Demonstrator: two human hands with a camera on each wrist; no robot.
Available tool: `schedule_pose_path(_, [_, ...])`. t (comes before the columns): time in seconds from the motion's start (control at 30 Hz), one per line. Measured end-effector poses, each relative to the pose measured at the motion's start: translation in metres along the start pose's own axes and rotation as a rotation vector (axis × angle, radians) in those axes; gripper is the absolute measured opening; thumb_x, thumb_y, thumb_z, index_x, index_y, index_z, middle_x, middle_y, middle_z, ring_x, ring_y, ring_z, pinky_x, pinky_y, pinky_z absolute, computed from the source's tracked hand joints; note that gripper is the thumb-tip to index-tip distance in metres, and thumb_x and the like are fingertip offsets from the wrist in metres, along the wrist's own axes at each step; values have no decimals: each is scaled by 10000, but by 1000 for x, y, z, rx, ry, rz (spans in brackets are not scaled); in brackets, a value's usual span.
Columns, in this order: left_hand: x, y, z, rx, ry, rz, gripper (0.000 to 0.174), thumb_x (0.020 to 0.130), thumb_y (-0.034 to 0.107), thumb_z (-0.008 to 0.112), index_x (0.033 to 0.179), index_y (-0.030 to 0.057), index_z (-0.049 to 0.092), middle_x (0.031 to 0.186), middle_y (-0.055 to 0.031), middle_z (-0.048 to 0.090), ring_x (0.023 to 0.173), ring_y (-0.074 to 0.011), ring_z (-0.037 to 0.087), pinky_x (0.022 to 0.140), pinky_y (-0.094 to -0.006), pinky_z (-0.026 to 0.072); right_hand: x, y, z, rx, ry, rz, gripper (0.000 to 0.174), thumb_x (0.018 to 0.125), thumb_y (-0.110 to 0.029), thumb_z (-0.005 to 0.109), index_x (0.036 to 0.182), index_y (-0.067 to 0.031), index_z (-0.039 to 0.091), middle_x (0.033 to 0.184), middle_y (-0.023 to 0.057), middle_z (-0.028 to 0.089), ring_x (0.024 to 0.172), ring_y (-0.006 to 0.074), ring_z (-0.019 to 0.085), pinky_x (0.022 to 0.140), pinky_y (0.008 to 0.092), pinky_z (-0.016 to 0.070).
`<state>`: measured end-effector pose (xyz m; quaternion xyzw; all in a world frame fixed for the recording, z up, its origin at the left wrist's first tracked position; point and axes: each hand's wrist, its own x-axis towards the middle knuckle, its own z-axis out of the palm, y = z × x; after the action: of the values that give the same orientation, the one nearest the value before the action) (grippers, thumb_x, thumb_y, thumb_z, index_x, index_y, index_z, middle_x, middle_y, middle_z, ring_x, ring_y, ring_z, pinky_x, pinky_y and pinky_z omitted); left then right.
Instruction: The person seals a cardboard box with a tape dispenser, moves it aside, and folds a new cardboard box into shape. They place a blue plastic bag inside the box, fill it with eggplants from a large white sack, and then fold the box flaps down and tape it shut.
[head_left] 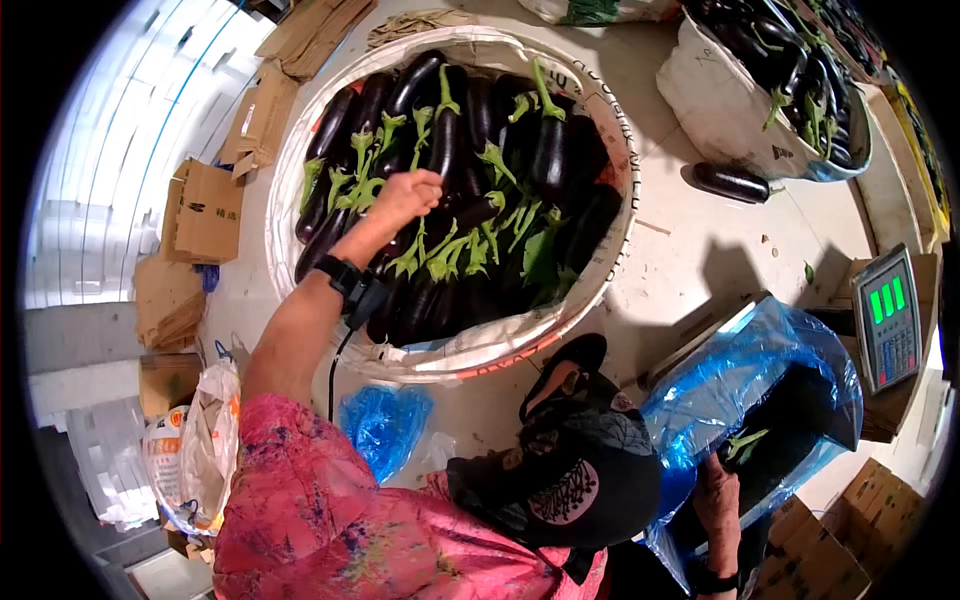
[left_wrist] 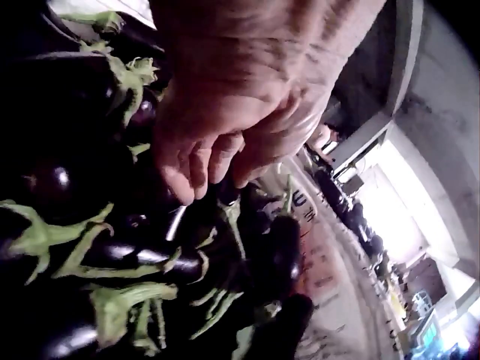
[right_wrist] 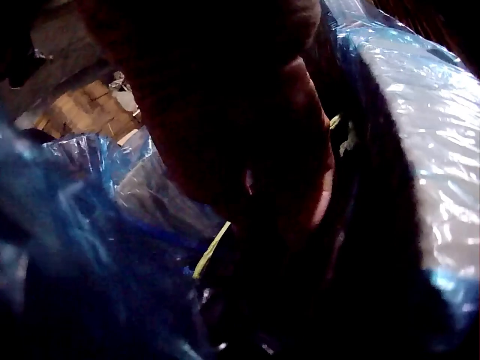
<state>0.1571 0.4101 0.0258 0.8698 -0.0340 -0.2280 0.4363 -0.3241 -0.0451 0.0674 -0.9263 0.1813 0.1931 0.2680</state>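
Note:
My left hand (head_left: 405, 200) reaches over a large round white-lined container (head_left: 633, 200) heaped with eggplants. Its curled fingers grip the lower end of a dark, glossy eggplant (head_left: 447, 140) whose green stem points away from me. Close up in the left wrist view, the fingertips (left_wrist: 184, 191) bend down among purple-black fruit and green stems (left_wrist: 124, 307). My right hand (head_left: 718, 495) is down inside a blue plastic bag (head_left: 690, 400) lining a box, beside a dark eggplant with a green stem (head_left: 745, 443). Deep shadow covers those fingers; I cannot tell whether they hold it.
A digital scale (head_left: 888, 320) with green digits stands right of the blue bag. A white sack (head_left: 715, 110) of eggplants is at the upper right, with a loose eggplant (head_left: 730, 183) on the floor beside it. Cardboard boxes (head_left: 200, 212) line the left; a crumpled blue bag (head_left: 385, 430) lies near me.

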Motion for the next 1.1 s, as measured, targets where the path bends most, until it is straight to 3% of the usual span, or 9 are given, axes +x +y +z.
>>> schedule_pose_path(0.1, [0, -5, 28, 382, 71, 65, 342, 850, 209, 642, 1139, 31, 682, 1023, -177, 713, 972, -336, 674, 883, -365, 529, 1, 0, -3, 43, -23, 30, 344, 781, -91, 707, 1112, -77, 615, 838, 207, 681, 803, 444, 662, 662, 492, 521])
schedule_pose_path(0.17, [13, -19, 60, 671, 201, 434, 419, 839, 210, 664, 1222, 46, 628, 1125, -153, 675, 1051, -360, 630, 931, -432, 501, 2, -1, -5, 42, -47, 41, 355, 775, -100, 721, 1114, -80, 617, 844, 209, 683, 809, 444, 662, 666, 496, 522])
schedule_pose_path(0.23, [19, -5, 93, 932, 62, 259, 573, 877, 239, 691, 1382, 36, 512, 1364, -162, 562, 1256, -339, 526, 997, -488, 446, 1, 0, -3, 35, -58, 59, 361, 775, -108, 729, 1118, -85, 618, 855, 210, 685, 818, 445, 663, 671, 498, 522])
schedule_pose_path(0.37, [43, -20, 119, 1133, 59, 255, 577, 759, 205, 785, 1240, 26, 521, 1148, -204, 554, 1103, -397, 549, 886, -523, 464, -2, -8, -10, 32, -63, 122, 390, 782, -115, 735, 1152, -107, 612, 909, 210, 693, 837, 449, 664, 678, 490, 526])
schedule_pose_path(0.57, [15, 39, 29, 646, -145, 388, 556, 659, 190, 818, 1147, 48, 593, 1035, -111, 676, 945, -296, 669, 854, -375, 531, 1, -1, -4, 94, -63, 138, 375, 777, -117, 754, 1132, -108, 636, 844, 211, 691, 798, 441, 670, 668, 478, 533])
schedule_pose_path(0.63, [-5, 57, -1, 121, -126, 281, 463, 728, 95, 801, 1135, 11, 596, 1004, -59, 676, 943, -135, 626, 870, -289, 515, 4, -5, -9, 135, -50, 114, 378, 776, -130, 769, 1133, -104, 648, 782, 205, 684, 766, 423, 677, 654, 454, 537])
schedule_pose_path(0.7, [-23, 80, -24, -128, -13, 224, 426, 798, 66, 774, 1181, -8, 603, 1102, -24, 655, 1017, -118, 606, 931, -271, 478, 7, -9, -13, 136, -78, 124, 392, 776, -133, 773, 1147, -110, 649, 753, 206, 678, 752, 418, 680, 648, 447, 538])
schedule_pose_path(0.83, [-23, 89, -54, -311, 119, 253, 355, 902, 190, 699, 1200, 22, 608, 1069, -9, 657, 957, -87, 615, 873, -256, 497, 2, -2, -7, 79, -21, 82, 388, 777, -116, 770, 1146, -126, 651, 749, 211, 672, 733, 414, 678, 640, 445, 538])
schedule_pose_path(1.1, [-8, 75, -13, -294, -51, 164, 328, 890, 271, 715, 1137, 72, 631, 956, 10, 664, 846, -72, 624, 751, -237, 509, -1, 0, 0, 65, -9, 79, 369, 810, -171, 758, 1160, -121, 650, 802, 222, 683, 779, 428, 676, 656, 465, 536])
